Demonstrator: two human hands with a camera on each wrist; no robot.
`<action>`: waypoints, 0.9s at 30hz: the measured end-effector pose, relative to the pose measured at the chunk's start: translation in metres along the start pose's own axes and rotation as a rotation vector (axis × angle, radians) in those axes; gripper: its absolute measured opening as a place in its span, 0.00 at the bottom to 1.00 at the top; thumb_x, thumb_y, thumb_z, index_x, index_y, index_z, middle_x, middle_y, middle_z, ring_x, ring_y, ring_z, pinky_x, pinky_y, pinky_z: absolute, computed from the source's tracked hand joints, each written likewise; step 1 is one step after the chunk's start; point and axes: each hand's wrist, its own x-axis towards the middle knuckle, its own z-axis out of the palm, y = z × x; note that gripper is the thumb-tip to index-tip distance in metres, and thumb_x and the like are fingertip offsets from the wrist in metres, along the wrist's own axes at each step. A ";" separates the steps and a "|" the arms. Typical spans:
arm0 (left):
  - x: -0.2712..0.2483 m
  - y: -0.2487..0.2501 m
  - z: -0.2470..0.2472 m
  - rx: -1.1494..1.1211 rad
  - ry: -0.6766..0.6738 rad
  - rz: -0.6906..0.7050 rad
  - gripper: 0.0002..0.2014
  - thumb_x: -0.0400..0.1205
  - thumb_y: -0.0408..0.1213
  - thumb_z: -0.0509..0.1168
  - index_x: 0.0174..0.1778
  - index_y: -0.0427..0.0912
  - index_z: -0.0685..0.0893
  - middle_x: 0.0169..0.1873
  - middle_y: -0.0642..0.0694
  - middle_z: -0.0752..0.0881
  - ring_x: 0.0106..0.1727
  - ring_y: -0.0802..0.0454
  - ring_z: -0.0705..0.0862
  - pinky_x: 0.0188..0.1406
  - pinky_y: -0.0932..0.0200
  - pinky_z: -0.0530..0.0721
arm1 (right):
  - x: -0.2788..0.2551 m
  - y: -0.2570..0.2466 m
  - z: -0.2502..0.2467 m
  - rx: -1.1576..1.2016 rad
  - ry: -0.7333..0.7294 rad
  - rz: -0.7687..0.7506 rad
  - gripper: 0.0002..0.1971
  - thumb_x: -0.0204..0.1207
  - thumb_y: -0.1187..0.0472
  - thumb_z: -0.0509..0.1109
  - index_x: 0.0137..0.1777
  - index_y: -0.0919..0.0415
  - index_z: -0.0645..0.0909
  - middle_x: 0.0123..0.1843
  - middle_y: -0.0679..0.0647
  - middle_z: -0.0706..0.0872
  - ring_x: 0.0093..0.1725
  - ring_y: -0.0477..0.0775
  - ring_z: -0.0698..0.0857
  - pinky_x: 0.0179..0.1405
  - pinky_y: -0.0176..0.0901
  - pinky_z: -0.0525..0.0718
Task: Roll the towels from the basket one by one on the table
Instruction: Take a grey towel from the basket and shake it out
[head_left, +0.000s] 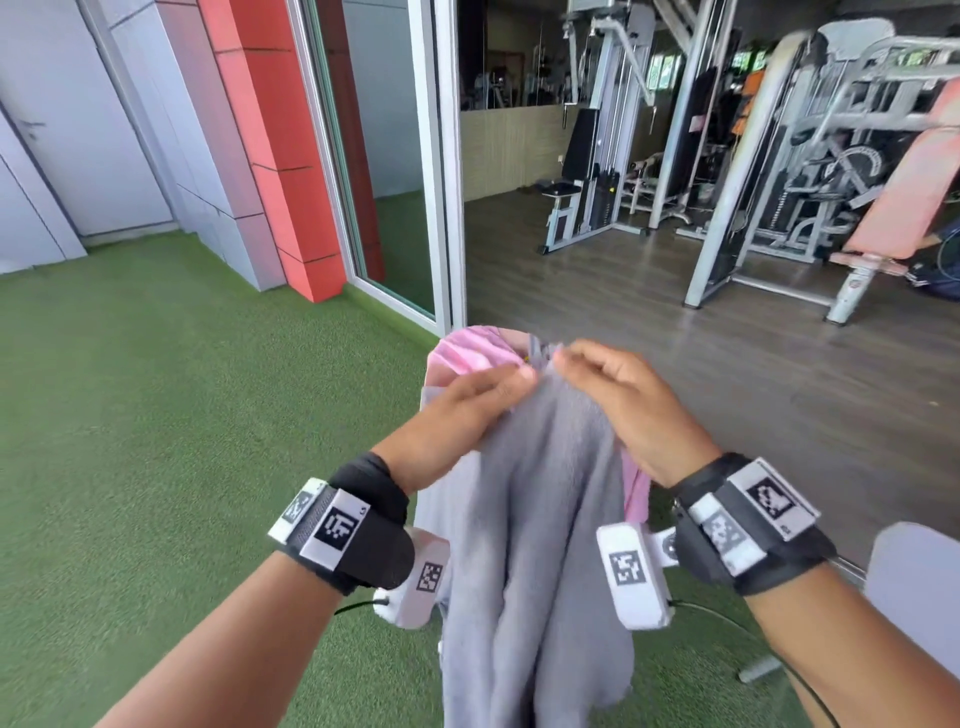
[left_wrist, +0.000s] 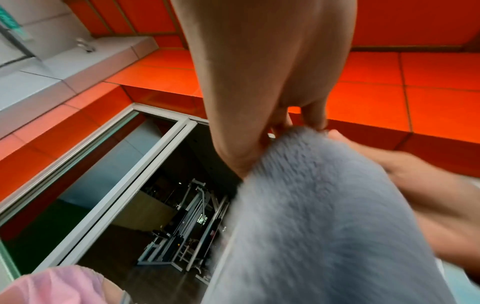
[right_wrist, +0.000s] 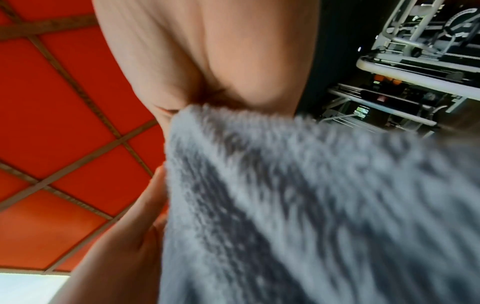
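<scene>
**Grey towel held up by one edge, nothing under it yet**

Nearest my head camera are my two forearms with their wrist bands, and between them the grey towel (head_left: 540, 545) hanging straight down, out of the bottom of the frame. My left hand (head_left: 467, 410) and right hand (head_left: 623, 405) sit close together at its top edge. Each grip is narrow, fingers and thumb pinched on the cloth, which both wrist views confirm: the pile fills each picture right up to the fingers (left_wrist: 314, 115).

Behind the grey cloth, pink fabric (head_left: 467, 353) shows above my left hand and again under my right wrist. I cannot tell whether that is a second towel caught up with the first or one still sitting in the basket, which I cannot make out.

My worries from here:

- The two pinches are near each other, so most of the width hangs loose in folds. Laid down like this, I judge it would bunch and roll crooked.
- If the pink fabric is snagged, it could drag along and spoil the one-by-one order.
- Only a pale corner (head_left: 914, 577) at lower right might be the counter; the green turf (head_left: 156, 441) lies below, and a slipped pinch would drop the towel there.
</scene>
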 end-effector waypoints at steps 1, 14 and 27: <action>-0.002 -0.005 0.002 0.016 -0.060 -0.026 0.20 0.81 0.52 0.66 0.47 0.34 0.84 0.43 0.43 0.82 0.46 0.49 0.78 0.51 0.50 0.76 | 0.005 -0.005 -0.003 0.001 0.016 -0.035 0.13 0.83 0.57 0.66 0.40 0.65 0.80 0.36 0.49 0.75 0.41 0.43 0.72 0.44 0.41 0.70; -0.017 -0.003 -0.011 -0.067 -0.050 0.032 0.17 0.88 0.40 0.57 0.56 0.30 0.84 0.53 0.38 0.87 0.54 0.47 0.84 0.57 0.54 0.79 | 0.012 0.004 0.023 -0.016 -0.055 -0.025 0.08 0.82 0.61 0.67 0.46 0.65 0.85 0.38 0.45 0.85 0.42 0.41 0.80 0.49 0.36 0.76; -0.022 -0.025 -0.053 -0.167 0.174 0.093 0.32 0.81 0.50 0.68 0.49 0.15 0.72 0.44 0.35 0.76 0.48 0.43 0.72 0.52 0.46 0.67 | -0.008 0.018 0.043 -0.072 -0.197 0.143 0.17 0.78 0.54 0.68 0.27 0.52 0.76 0.26 0.39 0.71 0.29 0.38 0.68 0.30 0.35 0.65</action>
